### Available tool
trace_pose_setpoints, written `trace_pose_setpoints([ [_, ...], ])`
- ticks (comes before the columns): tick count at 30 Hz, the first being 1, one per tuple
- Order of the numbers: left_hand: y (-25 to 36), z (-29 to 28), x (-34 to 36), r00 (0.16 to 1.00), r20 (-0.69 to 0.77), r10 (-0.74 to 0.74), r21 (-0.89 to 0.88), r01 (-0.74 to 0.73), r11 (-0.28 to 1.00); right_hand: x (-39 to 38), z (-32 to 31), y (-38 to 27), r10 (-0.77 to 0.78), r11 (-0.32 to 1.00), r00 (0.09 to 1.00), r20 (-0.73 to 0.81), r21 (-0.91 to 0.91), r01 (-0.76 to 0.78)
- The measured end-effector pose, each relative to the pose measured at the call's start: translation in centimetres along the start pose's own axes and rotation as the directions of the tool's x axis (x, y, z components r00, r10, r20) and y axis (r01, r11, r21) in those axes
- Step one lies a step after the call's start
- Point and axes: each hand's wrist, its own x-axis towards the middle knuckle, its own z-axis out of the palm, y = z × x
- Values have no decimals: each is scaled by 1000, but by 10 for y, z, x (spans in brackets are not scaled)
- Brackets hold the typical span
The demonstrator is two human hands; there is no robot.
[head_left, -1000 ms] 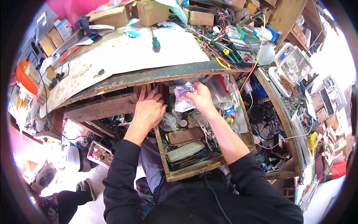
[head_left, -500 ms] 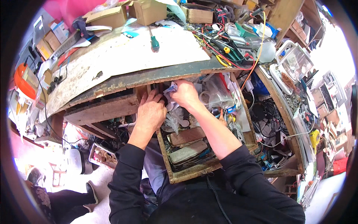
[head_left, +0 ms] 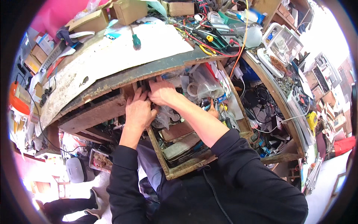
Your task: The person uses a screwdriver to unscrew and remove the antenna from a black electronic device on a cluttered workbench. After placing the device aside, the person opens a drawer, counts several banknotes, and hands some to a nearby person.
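Note:
A wooden drawer (head_left: pixel 192 168) is pulled out from under the workbench, full of odds and ends. At its far left corner, my left hand (head_left: pixel 138 111) rests by the side wall, fingers stretched forward and a little apart, thumb to the right. My right hand (head_left: pixel 163 92) reaches into the back of the drawer close beside it, its fingers curled. Its fingertips and anything in them are hidden. Clear plastic bags (head_left: pixel 162 118) lie below my hands. Nearer the drawer front sit a brown block (head_left: pixel 177 131) and a grey block (head_left: pixel 182 145).
On the bench top lie a white sheet (head_left: pixel 149 43), a green-handled screwdriver (head_left: pixel 136 42) and yellow-handled pliers (head_left: pixel 206 50). Right of the drawer, an open compartment holds tangled black cables (head_left: pixel 263 99). Another person's legs (head_left: pixel 71 207) show at lower left.
My right hand has moved left, close against my left hand. The crumpled white and blue piece at its fingers is out of sight. The whole view has shifted, with the bench further left.

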Motion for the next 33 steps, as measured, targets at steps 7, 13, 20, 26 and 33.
trace_pose_setpoints([
  [7, -6, 13, -3, 986, -155, 68, -60, -78, 995, -30, 20, 3, -179, 977, 896, -408, 34, 210],
  [13, -9, 10, -13, 973, -227, 50, -107, -76, 991, -22, 4, 26, -356, 892, 906, -228, 206, 403],
  [20, 0, 16, -26, 872, -464, -155, -387, -42, 921, -77, -25, 37, -351, 897, 891, -289, 168, 408],
  [26, -2, 96, -109, 736, 127, -665, -982, 187, 19, -178, -47, 63, -217, 956, 952, -214, 149, 252],
  [33, 58, 125, -191, 550, 722, -419, -655, 350, -670, -290, -34, 93, -177, 981, 893, -413, 1, 195],
])
